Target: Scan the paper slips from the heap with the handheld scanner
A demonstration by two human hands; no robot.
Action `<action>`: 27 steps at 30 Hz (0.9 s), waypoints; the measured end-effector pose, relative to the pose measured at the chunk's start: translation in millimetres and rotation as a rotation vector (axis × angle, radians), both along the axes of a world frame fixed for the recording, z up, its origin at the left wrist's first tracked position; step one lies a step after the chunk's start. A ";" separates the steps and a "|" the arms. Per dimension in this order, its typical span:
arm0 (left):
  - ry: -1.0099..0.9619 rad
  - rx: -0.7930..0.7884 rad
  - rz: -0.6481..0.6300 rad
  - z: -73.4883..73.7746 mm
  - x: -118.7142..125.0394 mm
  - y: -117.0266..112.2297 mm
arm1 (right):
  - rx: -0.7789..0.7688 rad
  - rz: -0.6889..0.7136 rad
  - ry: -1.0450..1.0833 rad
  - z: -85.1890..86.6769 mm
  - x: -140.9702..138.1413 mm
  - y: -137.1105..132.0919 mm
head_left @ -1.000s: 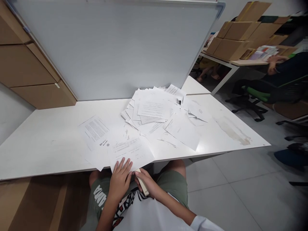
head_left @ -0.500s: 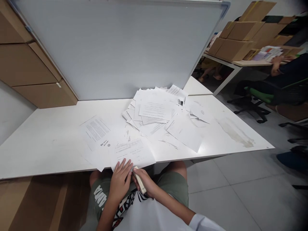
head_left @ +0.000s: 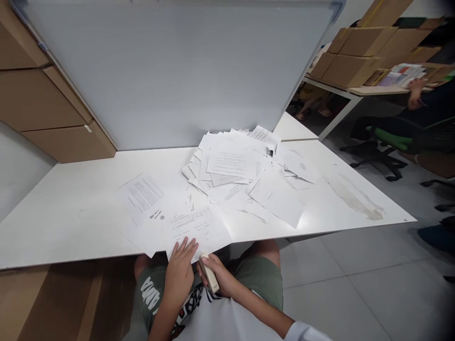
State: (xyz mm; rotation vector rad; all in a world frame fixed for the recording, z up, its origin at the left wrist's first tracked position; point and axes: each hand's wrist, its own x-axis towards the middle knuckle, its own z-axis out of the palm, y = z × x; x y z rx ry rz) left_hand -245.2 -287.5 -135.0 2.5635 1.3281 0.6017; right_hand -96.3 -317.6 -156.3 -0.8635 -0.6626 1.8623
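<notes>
Along the near edge of the white table (head_left: pixel 81 189), short of heaped papers (head_left: pixel 232 161): sheet-steadying, I judge.
My left hand (head_left: pixel 180 270), fingers slightly spread, lies on an overhanging printed sheet (head_left: pixel 201 229); my right hand (head_left: pixel 220 275) wraps a cream stapler (head_left: pixel 211 277) beside it, probably needing alignment next.

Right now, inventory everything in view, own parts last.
Near table: one, white, before the person
Front sheet: one, white, overhanging the table edge
Printed sheets: at least two, white, table left
Paper pile: many sheets, white, table centre
Handheld tool: one, cream, in right hand
Whiteboard: one, grey, behind the pile
Boxes: many, brown, left and upper right
Far table: one, pale, upper right
Chair: at least one, black, green, right
Co-worker: at least one, dark sleeve, right
Shorts: one pair, green, lower centre
Left hand: one, bare, on front sheet
Right hand: one, bare, around tool
</notes>
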 end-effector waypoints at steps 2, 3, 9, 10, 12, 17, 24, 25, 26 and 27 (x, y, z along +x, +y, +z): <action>0.002 -0.029 -0.020 4.4 2.0 0.0 | -0.069 0.042 0.077 -1.7 1.2 1.5; 0.002 -0.041 -0.028 6.5 2.9 0.0 | -0.119 0.069 0.112 -2.2 1.6 2.8; -0.016 -0.047 -0.030 10.3 3.7 -0.8 | -0.155 0.054 0.022 1.9 -1.9 6.9; -0.020 -0.044 -0.033 9.6 3.5 -0.9 | -0.141 0.021 -0.013 3.3 -2.9 6.4; -0.017 -0.034 -0.036 8.2 3.3 -1.0 | -0.116 -0.025 -0.064 5.8 -4.6 5.1; -0.063 0.088 -0.043 12.4 5.2 -3.1 | -0.060 -0.048 -0.114 5.6 -5.8 4.1; -0.319 0.338 0.131 8.2 -19.9 -40.5 | 0.049 -0.073 -0.113 4.0 0.6 2.2; -0.327 0.358 0.098 -1.1 -27.3 -49.2 | 0.061 -0.080 -0.123 7.5 3.1 1.5; -0.320 0.368 0.067 -12.4 -34.6 -57.9 | 0.065 -0.093 -0.136 12.3 5.9 0.9; -0.318 0.368 0.046 -24.9 -41.3 -66.3 | 0.067 -0.109 -0.152 18.2 9.1 0.8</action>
